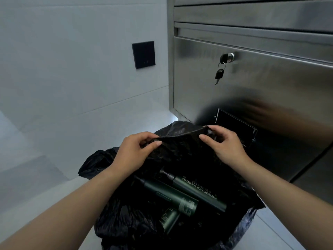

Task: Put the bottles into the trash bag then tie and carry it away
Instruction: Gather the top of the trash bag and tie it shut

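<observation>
A black trash bag [129,222] stands open on the floor below me. Inside it lie three dark green bottles: a long one with white lettering [198,193], a second long one [173,197] beside it, and a short one [169,220] nearer to me. My left hand [134,152] pinches the far rim of the bag on the left. My right hand [225,147] pinches the same rim on the right. The rim is lifted and stretched between both hands.
A stainless steel cabinet [270,78] rises at the right, with a key [220,73] hanging from its lock and a dark slot [234,123] low down, just behind the bag. A white tiled wall with a black panel [143,54] stands at the left.
</observation>
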The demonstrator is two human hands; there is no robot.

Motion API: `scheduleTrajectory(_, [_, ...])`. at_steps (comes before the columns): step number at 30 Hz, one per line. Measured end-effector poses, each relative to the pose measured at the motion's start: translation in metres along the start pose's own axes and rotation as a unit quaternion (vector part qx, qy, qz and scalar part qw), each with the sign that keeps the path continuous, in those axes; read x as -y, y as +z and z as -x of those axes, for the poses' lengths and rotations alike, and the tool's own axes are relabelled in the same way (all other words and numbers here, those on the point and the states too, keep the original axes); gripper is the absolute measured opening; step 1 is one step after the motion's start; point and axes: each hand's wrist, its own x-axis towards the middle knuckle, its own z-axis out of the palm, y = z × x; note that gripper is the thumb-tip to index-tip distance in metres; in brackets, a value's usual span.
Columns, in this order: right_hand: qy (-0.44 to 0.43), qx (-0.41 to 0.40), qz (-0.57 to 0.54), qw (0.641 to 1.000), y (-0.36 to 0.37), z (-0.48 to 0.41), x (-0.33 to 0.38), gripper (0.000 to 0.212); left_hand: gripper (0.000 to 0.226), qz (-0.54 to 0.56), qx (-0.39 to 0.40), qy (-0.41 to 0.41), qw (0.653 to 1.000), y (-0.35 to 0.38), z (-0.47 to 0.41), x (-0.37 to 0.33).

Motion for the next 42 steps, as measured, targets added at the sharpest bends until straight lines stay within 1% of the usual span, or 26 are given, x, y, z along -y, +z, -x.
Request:
scheduleTrajectory(1, [-0.007,-0.002,-0.011,1.000,0.000,-0.001,0.001,0.014,0.010,0.000,-0.003,0.001,1.000,0.000,0.000,0.000])
scheduleTrajectory(4, [-0.023,-0.001,-0.018,1.000,0.002,-0.005,0.002,0.023,0.010,-0.009,-0.012,0.005,1.000,-0.002,0.002,0.002])
scheduleTrajectory(7, [-0.029,-0.002,-0.035,0.999,0.002,-0.009,0.010,0.022,0.016,-0.004,-0.032,0.029,0.999,-0.008,-0.001,0.000])
scheduleTrajectory(10, [-0.050,-0.028,-0.063,0.996,-0.001,-0.018,0.028,0.019,0.018,-0.001,-0.066,0.065,0.996,-0.016,-0.011,-0.009])
scheduleTrajectory(12, [-0.072,-0.046,-0.089,0.992,-0.004,-0.028,0.040,0.017,0.016,0.004,-0.095,0.083,0.992,-0.021,-0.022,-0.016])
scheduleTrajectory(14, [-0.075,-0.063,-0.099,0.990,-0.006,-0.037,0.046,0.017,0.013,0.002,-0.120,0.090,0.989,-0.025,-0.034,-0.021])
scheduleTrajectory(16, [-0.046,-0.080,-0.071,0.993,-0.004,-0.044,0.042,0.016,0.012,-0.023,-0.124,0.083,0.989,-0.023,-0.046,-0.021])
scheduleTrajectory(17, [-0.019,-0.087,-0.038,0.995,-0.003,-0.047,0.036,0.014,0.013,-0.040,-0.116,0.075,0.990,-0.020,-0.050,-0.019])
scheduleTrajectory(19, [0.032,-0.101,0.063,0.992,-0.003,-0.046,0.018,0.012,0.012,-0.090,-0.080,0.056,0.991,-0.010,-0.053,-0.009])
scheduleTrajectory(20, [0.043,-0.106,0.107,0.988,-0.005,-0.044,0.011,0.015,0.012,-0.121,-0.059,0.048,0.990,-0.005,-0.052,-0.004])
scheduleTrajectory(21, [0.043,-0.107,0.132,0.985,-0.007,-0.040,0.006,0.018,0.012,-0.149,-0.044,0.043,0.987,-0.001,-0.051,0.003])
scheduleTrajectory(23, [0.027,-0.095,0.127,0.987,-0.013,-0.029,0.001,0.027,0.014,-0.171,-0.043,0.034,0.984,0.008,-0.047,0.015])
scheduleTrajectory(25, [0.008,-0.067,0.113,0.991,-0.019,-0.014,-0.003,0.036,0.016,-0.162,-0.070,0.020,0.984,0.016,-0.043,0.024])
scheduleTrajectory(26, [0.003,-0.050,0.123,0.991,-0.022,-0.005,-0.005,0.042,0.016,-0.154,-0.084,0.010,0.984,0.020,-0.040,0.027])
scheduleTrajectory(29, [-0.005,-0.013,0.201,0.980,-0.034,0.014,-0.013,0.065,0.015,-0.115,-0.116,-0.019,0.986,0.029,-0.032,0.029])
scheduleTrajectory(32, [-0.038,0.009,0.249,0.968,-0.043,0.023,-0.015,0.071,0.015,-0.088,-0.123,-0.035,0.988,0.032,-0.029,0.029])
scheduleTrajectory(34, [-0.061,0.013,0.253,0.966,-0.044,0.028,-0.017,0.070,0.014,-0.080,-0.125,-0.039,0.988,0.033,-0.028,0.028])
scheduleTrajectory(38, [-0.026,0.019,0.229,0.973,-0.039,0.039,-0.026,0.064,0.013,-0.078,-0.123,-0.044,0.988,0.038,-0.027,0.026])
scheduleTrajectory(42, [-0.034,-0.020,0.174,0.984,-0.037,0.031,-0.023,0.036,0.011,-0.087,-0.119,-0.033,0.989,0.040,-0.030,0.019])
